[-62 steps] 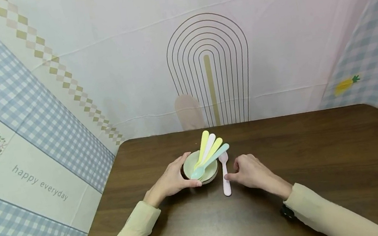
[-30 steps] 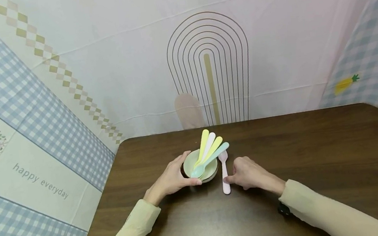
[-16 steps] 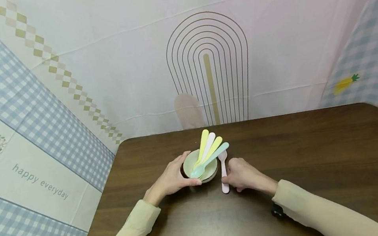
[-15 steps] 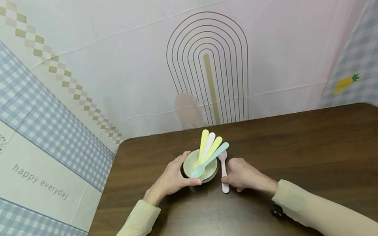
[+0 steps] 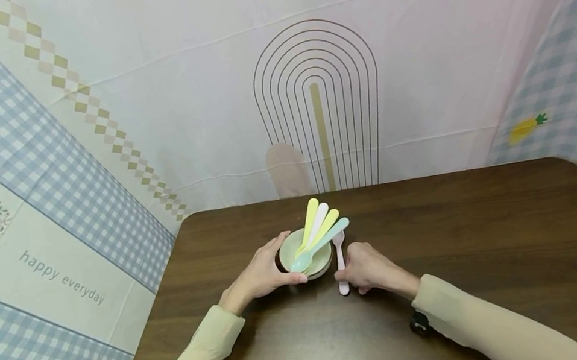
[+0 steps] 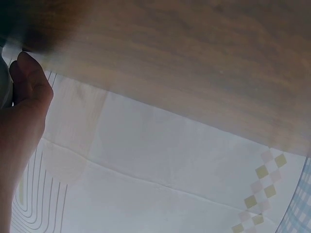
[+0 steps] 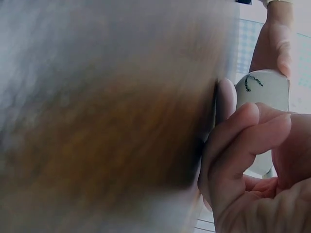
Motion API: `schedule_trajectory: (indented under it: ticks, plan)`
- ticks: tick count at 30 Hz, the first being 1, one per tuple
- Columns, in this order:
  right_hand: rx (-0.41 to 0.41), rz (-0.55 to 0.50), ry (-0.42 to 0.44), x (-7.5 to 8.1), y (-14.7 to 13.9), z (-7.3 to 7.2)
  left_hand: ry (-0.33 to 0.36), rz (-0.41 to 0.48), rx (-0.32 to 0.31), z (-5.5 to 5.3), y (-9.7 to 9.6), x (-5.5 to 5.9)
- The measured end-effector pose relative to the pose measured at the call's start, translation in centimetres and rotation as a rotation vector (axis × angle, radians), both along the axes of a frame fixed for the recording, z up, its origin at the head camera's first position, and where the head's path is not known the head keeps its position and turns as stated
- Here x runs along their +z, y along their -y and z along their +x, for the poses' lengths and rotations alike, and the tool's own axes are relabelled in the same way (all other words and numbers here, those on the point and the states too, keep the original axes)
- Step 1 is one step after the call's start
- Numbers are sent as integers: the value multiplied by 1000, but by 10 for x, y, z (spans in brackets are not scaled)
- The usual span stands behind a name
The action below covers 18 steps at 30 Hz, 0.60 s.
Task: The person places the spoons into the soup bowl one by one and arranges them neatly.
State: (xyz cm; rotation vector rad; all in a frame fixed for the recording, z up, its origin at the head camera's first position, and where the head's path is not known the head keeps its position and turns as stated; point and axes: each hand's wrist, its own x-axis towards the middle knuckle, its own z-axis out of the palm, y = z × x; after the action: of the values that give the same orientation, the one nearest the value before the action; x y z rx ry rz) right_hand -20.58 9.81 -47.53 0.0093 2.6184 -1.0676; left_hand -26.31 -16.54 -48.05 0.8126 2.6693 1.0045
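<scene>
A pale bowl [image 5: 287, 249] stands on the table, and my left hand [image 5: 259, 274] grips its left side with thumb and fingers around the rim. Two yellow spoons, a white one and a mint-green spoon [image 5: 324, 242] lean in it, handles fanned toward the back right. Just right of the bowl a pale pink spoon [image 5: 339, 252] lies with its handle toward me. My right hand [image 5: 368, 268] pinches that handle, thumb across it and the other fingers curled. In the right wrist view the bowl [image 7: 274, 92] shows a dark green mark. The left wrist view catches only the bowl's edge [image 6: 5, 82].
The dark wooden table [image 5: 465, 230] extends to both sides and toward me. Behind it hangs a pale printed cloth [image 5: 194, 125], with blue checked cloth [image 5: 8, 89] at the left. A black band [image 5: 419, 322] sits at the right sleeve.
My right hand has moved slightly left and its thumb has come across the pink spoon's handle. The spoon has shifted a little toward the bowl. My left hand and the bowl have stayed put.
</scene>
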Motion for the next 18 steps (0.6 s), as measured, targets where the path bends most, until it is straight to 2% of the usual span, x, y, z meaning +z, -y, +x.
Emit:
schedule_trajectory:
  ticks: [11,18]
  plan:
    - [-6,-33,5,1,4,0,15,-4,10,-1,0,1]
    - [-45,-62,19,-2,5,1,23,6,12,0,0,-1]
